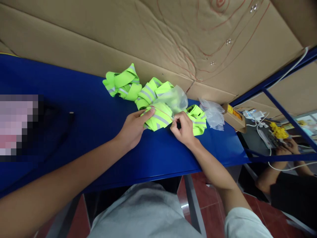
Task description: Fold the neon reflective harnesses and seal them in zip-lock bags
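Observation:
Between my hands is a clear plastic bag point(162, 114) with a folded neon-green reflective strap inside it. A reddish line runs along the bag's edge by my left thumb. My left hand point(133, 127) grips the bag's left side, thumb on top and fingers underneath. At the right corner, my right hand point(182, 128) pinches the bag's edge with curled fingers. Just behind lie more bundled green reflective straps point(148, 92) and a loose clear bag point(178, 97). Another strap bundle point(197, 120) lies right beside my right hand.
A further strap pile point(122, 82) lies on the blue table point(99, 132) against the cardboard wall point(86, 36). Clear bags point(213, 114) and a small cardboard box point(234, 117) sit to the right. Past a blue frame post point(287, 115), another person's hands point(288, 147) work near yellow items.

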The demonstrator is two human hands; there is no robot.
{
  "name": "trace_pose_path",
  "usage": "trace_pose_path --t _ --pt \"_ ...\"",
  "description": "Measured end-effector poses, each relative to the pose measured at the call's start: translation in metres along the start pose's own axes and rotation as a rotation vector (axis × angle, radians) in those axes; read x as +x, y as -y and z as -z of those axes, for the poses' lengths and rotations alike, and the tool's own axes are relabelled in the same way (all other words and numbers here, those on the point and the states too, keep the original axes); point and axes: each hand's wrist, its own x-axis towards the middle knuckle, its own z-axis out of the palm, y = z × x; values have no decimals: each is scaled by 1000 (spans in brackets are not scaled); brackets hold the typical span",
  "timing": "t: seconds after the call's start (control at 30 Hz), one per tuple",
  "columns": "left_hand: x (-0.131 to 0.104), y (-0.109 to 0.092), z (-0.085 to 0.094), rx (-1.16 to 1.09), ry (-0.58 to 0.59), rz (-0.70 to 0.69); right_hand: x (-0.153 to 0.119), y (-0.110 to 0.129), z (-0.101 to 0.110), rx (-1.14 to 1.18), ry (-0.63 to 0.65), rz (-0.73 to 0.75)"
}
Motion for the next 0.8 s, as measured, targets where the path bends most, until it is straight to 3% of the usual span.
trace_pose_path --t 0.1,0.27,0.33,0.47,0.67,0.8 --pt "-1 7 -2 -21 -66 -8 -1 1 -6 -45 -13 4" --pt "-5 8 -2 -43 -28 -59 -7 15 -10 -225 20 108" --pt "-5 7 -1 -51 -1 -62 -10 21 -12 -210 66 64" --pt "-1 2 1 -81 95 -95 -12 21 -13 23 62 -168" --pt "-4 -4 -2 -47 244 -197 -5 14 -14 722 33 -716" --pt "-9 0 -1 114 201 -257 0 22 -17 964 99 -929"
